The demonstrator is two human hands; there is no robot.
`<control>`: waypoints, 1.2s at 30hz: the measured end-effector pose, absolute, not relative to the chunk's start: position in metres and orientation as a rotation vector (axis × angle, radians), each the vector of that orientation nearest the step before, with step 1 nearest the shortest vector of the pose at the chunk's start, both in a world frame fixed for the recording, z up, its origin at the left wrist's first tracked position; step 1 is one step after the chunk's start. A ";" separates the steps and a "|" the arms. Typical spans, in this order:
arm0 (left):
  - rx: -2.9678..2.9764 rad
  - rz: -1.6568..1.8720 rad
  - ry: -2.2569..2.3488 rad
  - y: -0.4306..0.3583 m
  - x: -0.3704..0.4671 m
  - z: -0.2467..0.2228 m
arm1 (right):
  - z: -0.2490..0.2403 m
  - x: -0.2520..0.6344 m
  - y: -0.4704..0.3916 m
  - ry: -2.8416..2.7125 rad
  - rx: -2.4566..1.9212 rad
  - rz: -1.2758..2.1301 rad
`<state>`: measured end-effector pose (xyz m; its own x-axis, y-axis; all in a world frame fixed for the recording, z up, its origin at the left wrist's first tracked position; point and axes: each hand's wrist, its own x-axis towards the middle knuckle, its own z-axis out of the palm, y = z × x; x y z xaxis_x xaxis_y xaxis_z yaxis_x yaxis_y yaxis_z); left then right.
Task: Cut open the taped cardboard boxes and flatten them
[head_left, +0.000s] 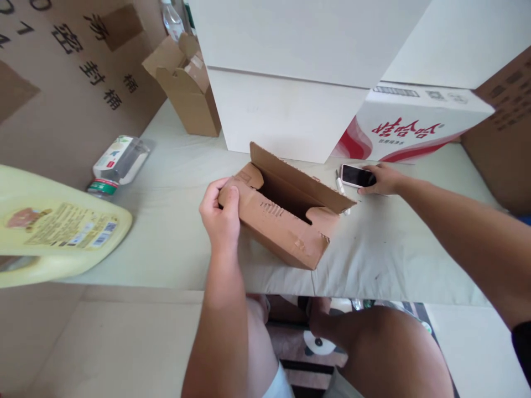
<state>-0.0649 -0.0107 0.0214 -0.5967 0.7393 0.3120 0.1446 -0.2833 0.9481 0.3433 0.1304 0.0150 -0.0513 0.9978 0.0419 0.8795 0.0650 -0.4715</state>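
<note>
An opened cardboard box (286,221) stands tilted on the pale cloth, its long flap raised and its inside dark. My left hand (223,210) grips the box's left end, thumb on the near face and fingers around the corner. At the right, my right hand (382,179) closes its fingers on the right end of a smartphone (357,176) with a dark screen and light edge. The phone appears to lie on the cloth. Beside it, a slim white pen-like object (341,185) is partly hidden behind the box's flap.
Tall white boxes (286,110) stand behind the cardboard box, with a red-and-white carton (406,124) to their right. A clear bottle (120,163) lies at left, near a big yellow jug (62,226). Another open carton (186,94) stands farther back. The cloth-covered surface (166,243) ends above my knees.
</note>
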 end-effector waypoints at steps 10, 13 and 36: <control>1.049 1.963 1.489 -0.012 -0.063 0.023 | 0.026 0.247 -0.040 -1.906 -1.404 0.411; 1.028 1.952 1.520 -0.012 -0.063 0.022 | 0.026 0.210 -0.061 -1.856 -1.208 0.445; 1.457 1.420 1.203 -0.020 -0.048 0.024 | 0.015 0.239 -0.064 -1.899 -0.935 0.412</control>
<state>-0.0481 -0.0198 0.0240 -0.0617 0.9590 0.2767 0.1155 -0.2685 0.9563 0.2393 -0.0642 0.0150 -0.2610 0.7524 0.6048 0.4339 0.6511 -0.6227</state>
